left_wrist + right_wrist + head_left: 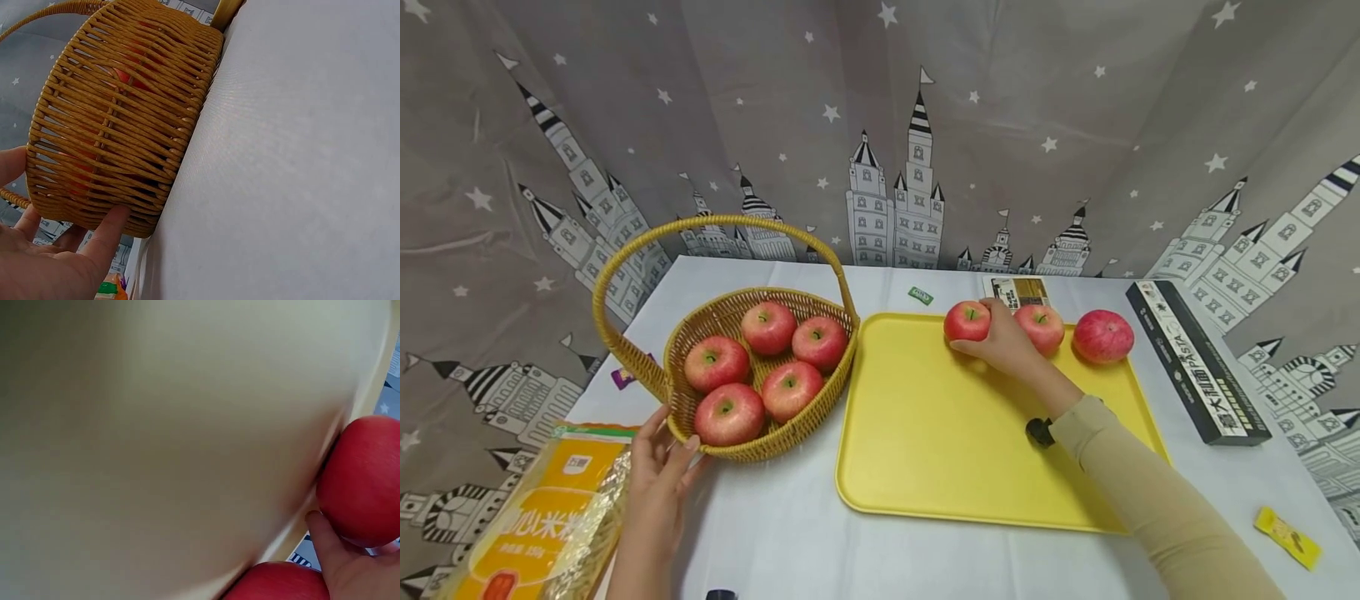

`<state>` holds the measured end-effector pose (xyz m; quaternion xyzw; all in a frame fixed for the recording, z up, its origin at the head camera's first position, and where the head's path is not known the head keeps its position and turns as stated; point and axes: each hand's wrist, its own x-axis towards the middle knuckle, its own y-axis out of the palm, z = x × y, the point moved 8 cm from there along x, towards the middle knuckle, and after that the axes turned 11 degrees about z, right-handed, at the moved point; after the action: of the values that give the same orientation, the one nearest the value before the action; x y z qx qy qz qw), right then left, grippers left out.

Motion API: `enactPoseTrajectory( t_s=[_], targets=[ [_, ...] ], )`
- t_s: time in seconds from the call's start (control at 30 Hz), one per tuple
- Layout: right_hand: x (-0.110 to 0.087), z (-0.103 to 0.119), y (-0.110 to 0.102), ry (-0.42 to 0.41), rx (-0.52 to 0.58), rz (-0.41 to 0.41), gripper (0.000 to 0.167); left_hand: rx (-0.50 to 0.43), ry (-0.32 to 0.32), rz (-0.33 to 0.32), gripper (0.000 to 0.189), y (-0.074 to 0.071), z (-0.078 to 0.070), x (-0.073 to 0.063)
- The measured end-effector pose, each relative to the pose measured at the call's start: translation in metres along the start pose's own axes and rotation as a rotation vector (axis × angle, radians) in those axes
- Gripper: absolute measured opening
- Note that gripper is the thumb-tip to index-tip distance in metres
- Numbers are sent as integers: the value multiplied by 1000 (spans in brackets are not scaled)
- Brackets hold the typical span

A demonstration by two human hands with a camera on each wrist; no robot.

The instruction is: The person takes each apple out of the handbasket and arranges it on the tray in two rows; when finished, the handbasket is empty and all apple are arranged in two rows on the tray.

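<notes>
My left hand [658,479] holds the near left side of a wicker basket [820,425], with thumb at the rim and fingers against the outer weave [119,125]. Several red apples [730,414] lie inside. At the far edge of a yellow tray [925,450], my right hand [1003,342] grips a red apple [966,322], its fingers around the right side. In the right wrist view one finger presses that apple [365,481] beside the tray rim. A second apple [1039,328] and a rounder, darker red one [1103,337] sit along the same edge.
A black pasta box [1198,362] lies right of the tray, with a yellow packet [1287,537] nearer. A small green packet [921,295] and a printed card [1022,289] lie behind it. A yellow food bag [542,517] is at the near left, a purple wrapper [622,377] beside the basket.
</notes>
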<state>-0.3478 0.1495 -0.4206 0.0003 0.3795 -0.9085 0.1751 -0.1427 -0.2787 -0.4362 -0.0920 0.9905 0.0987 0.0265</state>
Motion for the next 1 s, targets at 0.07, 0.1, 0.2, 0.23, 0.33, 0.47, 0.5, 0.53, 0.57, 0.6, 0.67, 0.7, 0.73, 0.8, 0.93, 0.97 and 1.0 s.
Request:
enactPoseTrajectory(
  t_s=[0.07,0.1,0.2,0.23,0.33,0.47,0.5,0.53,0.57,0.6,0.67,0.7,0.73,0.8,0.93,0.97,1.0],
  targets=[
    [0,5,0,-10,-43,-3,94,0,-1,2,57,0,0,0],
    [-1,10,0,-26,-74,-10,94,-1,-3,5,58,1,0,0],
    [-6,39,-1,-114,-164,-47,92,0,-2,19,59,2,-1,1],
    [-9,53,-1,-155,-182,-61,88,-1,-4,19,59,2,-1,2],
    [-19,100,9,-303,-184,-53,76,0,-11,14,61,1,-1,2],
    [-27,154,42,-452,-143,85,68,-5,-30,-9,61,-1,-1,1],
    [-28,165,53,-474,-146,128,68,-6,-33,-10,61,-1,0,1],
    [-28,175,64,-492,-157,173,68,-7,-33,-9,61,-1,0,1],
    [-28,184,75,-511,-172,214,68,-6,-33,-8,61,-1,1,0],
    [-26,192,86,-531,-195,250,67,-8,-32,-3,61,-1,1,0],
    [-23,205,107,-556,-256,311,66,-3,-29,7,61,0,2,0],
    [-21,209,116,-554,-292,337,67,1,-27,13,61,0,2,1],
    [-19,212,124,-547,-321,363,66,6,-29,13,61,1,2,1],
    [-15,216,140,-533,-386,401,65,13,-31,17,61,2,3,1],
    [-9,225,157,-501,-497,408,63,14,-30,13,61,1,1,0],
    [-8,227,159,-497,-518,397,62,11,-25,12,61,0,0,-1],
    [-7,229,161,-487,-538,384,62,6,-21,9,61,0,-1,-1]
  ],
)
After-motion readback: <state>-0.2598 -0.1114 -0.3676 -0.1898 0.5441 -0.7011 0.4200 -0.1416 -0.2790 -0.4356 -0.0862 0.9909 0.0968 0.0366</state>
